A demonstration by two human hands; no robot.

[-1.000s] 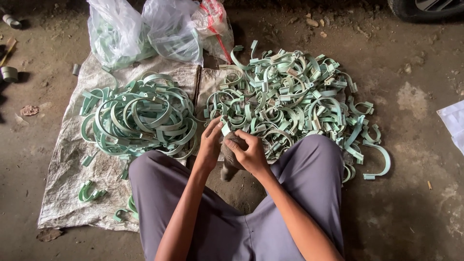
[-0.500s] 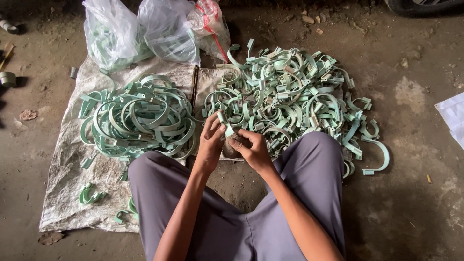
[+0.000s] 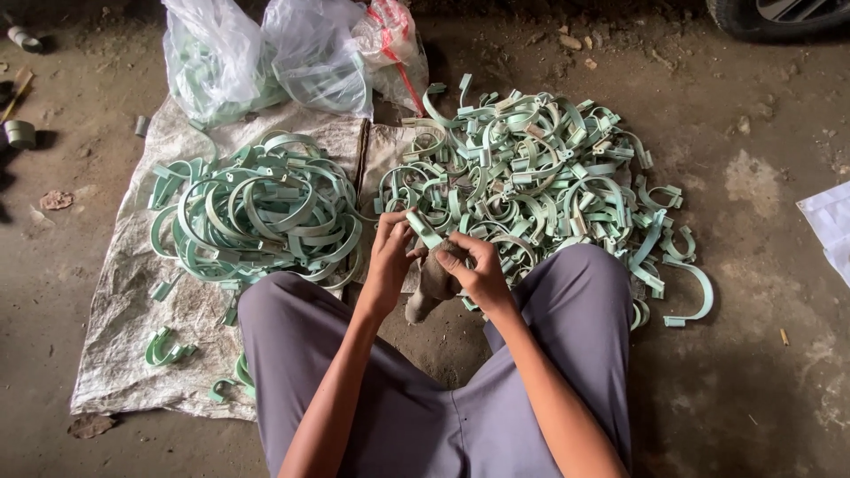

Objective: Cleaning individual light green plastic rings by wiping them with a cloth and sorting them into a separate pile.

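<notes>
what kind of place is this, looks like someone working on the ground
Probably an informal workshop or garage floor. The person sits on a bare, dirty concrete floor, with heaps of pale green plastic clips spread on a woven sack, bagged clips behind, and a vehicle tyre at the top edge.

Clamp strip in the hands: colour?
Pale mint green clamp strip, seen in the head view.

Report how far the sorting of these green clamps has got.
Done: a nested stack of pale green curved plastic clamps lies on the woven sack at left. In hand: the left hand and right hand hold one green clamp piece together. Left: a larger loose tangled heap ahead.
</notes>
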